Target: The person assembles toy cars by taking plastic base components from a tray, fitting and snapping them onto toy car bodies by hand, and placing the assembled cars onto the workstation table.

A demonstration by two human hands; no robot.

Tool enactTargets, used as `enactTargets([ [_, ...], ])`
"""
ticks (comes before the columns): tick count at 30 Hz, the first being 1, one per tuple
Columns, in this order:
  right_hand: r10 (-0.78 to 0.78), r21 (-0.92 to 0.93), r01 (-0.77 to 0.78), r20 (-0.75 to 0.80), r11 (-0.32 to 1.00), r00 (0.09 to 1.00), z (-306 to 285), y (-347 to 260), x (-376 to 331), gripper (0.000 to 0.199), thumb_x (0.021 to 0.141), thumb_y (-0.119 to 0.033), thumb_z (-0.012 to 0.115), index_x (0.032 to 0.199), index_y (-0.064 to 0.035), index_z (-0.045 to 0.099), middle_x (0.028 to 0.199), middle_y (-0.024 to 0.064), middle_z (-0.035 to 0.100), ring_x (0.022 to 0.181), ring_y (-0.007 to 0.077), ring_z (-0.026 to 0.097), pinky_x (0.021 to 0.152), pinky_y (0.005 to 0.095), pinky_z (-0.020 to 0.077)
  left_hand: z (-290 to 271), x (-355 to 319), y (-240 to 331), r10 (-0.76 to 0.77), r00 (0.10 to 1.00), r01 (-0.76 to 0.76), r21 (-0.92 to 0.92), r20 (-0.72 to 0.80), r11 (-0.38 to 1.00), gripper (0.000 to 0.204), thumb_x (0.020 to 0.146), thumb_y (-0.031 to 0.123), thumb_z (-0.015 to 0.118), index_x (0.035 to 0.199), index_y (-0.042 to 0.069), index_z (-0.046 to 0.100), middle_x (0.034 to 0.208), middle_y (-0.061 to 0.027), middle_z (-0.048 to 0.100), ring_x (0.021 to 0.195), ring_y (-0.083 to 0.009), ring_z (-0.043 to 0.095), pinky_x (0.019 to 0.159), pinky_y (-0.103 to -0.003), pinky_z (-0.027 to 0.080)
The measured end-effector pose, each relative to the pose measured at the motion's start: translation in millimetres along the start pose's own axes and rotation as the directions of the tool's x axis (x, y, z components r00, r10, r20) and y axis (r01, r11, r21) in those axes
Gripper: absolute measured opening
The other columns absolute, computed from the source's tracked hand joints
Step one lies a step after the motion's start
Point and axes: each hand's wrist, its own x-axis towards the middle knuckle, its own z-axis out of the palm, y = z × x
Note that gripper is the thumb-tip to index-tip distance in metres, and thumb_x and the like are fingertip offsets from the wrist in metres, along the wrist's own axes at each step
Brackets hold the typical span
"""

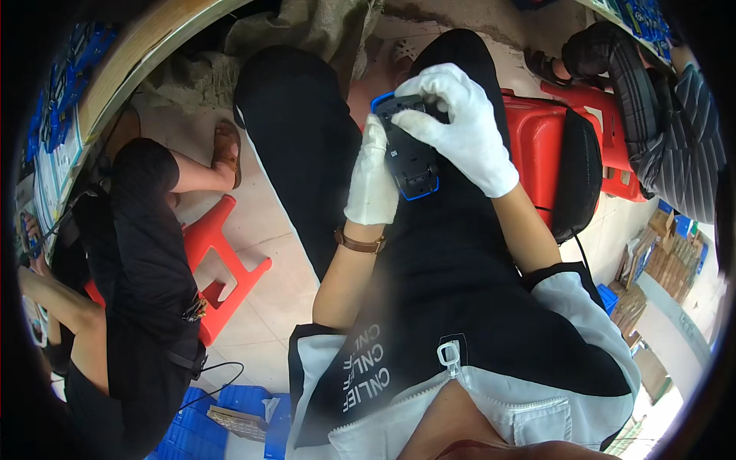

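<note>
Both my hands wear white gloves and hold a small black device with a blue rim [409, 157] above my lap. My left hand [372, 180] grips its left side from below. My right hand [460, 123] curls over the top end, fingers pressing on the upper face. A brown strap sits on my left wrist [360, 244]. I sit in black trousers and a black top with white sleeves.
A person in black sits on a red stool [222, 261] at my left by a wooden table edge [146, 54]. Another person in a striped sleeve [675, 130] is at upper right beside red stools [548, 138]. Blue crates [230, 425] and cardboard boxes [675, 261] stand on the floor.
</note>
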Motion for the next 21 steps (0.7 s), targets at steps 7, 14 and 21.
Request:
enactTargets([
  [7, -0.306, -0.284, 0.279, -0.057, 0.917, 0.950, -14.0, -9.5, -0.3, 0.023, 0.070, -0.012, 0.083, 0.090, -0.0087, 0.071, 0.088, 0.0021, 0.067, 0.078, 0.0194, 0.063, 0.069, 0.0312, 0.0523, -3.0, 10.3, -8.9, -0.010, 0.999, 0.014, -0.090, 0.051, 0.996, 0.043, 0.107, 0.038, 0.041, 0.135, 0.006, 0.050, 0.121, -0.0068, 0.061, 0.110, -0.0154, 0.061, 0.098, -0.030, 0.050],
  [14, -0.038, -0.128, 0.050, 0.099, 0.991, 0.994, -23.6, -14.0, -0.2, 0.021, 0.074, -0.016, 0.081, 0.090, -0.0086, 0.070, 0.083, 0.0027, 0.066, 0.070, 0.0204, 0.063, 0.065, 0.0320, 0.0523, -18.2, 13.7, -15.6, 0.055, 0.961, -0.054, -0.011, 0.269, 0.998, 0.041, 0.107, 0.038, 0.042, 0.130, 0.005, 0.052, 0.117, -0.0050, 0.062, 0.103, -0.0117, 0.062, 0.091, -0.027, 0.053],
  [21, -0.025, 0.014, 0.024, 0.067, 1.000, 0.997, -11.0, -10.5, -9.8, 0.047, 0.077, -0.014, 0.080, 0.121, -0.0089, 0.064, 0.110, 0.0110, 0.062, 0.079, 0.0198, 0.067, 0.068, 0.0321, 0.0569, -8.8, 21.0, -16.9, -0.016, 1.000, 0.016, -0.005, 0.026, 1.000, 0.053, 0.103, 0.053, 0.043, 0.131, 0.009, 0.054, 0.108, -0.0051, 0.067, 0.094, -0.0180, 0.066, 0.086, -0.035, 0.056],
])
